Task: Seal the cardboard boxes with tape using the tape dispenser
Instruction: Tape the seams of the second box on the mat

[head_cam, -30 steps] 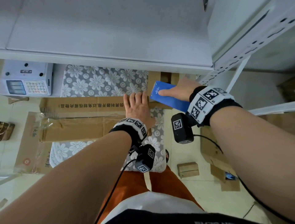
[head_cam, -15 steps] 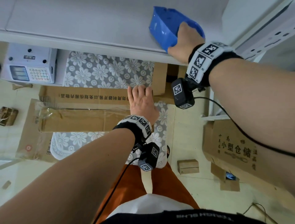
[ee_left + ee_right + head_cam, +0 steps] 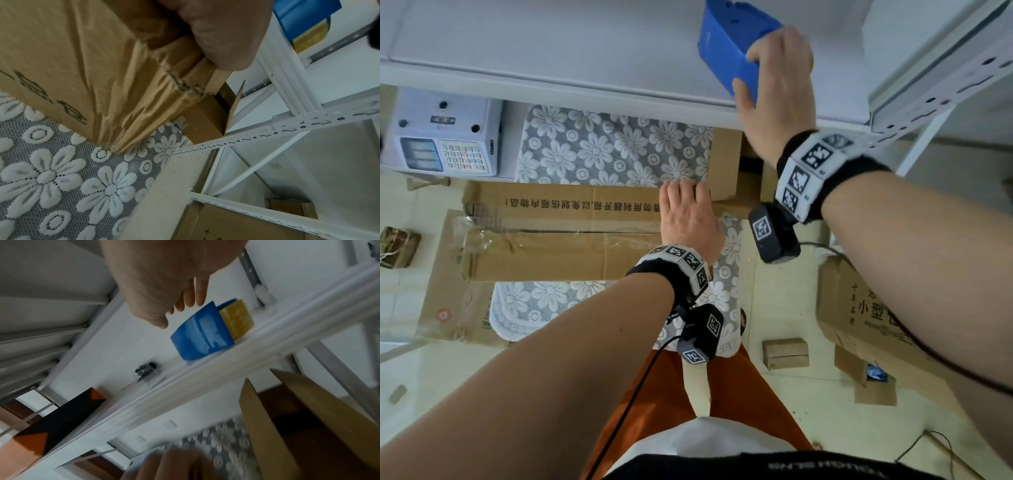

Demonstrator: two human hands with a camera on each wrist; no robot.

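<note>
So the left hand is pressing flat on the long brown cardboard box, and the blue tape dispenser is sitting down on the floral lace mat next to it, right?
Not quite. The left hand does press flat on the long brown cardboard box, but the blue tape dispenser is not on the floral lace mat. It sits up on the white metal shelf, at the right hand. The head view shows this, and the right wrist view confirms it.

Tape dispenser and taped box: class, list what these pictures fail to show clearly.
- Tape dispenser: head view, top cut off by the frame edge; right hand covers its near end.
- Right wrist view: motion blur; whether the hand touches the dispenser cannot be told.
- Cardboard box: left hand hides the seam's right end.
</note>
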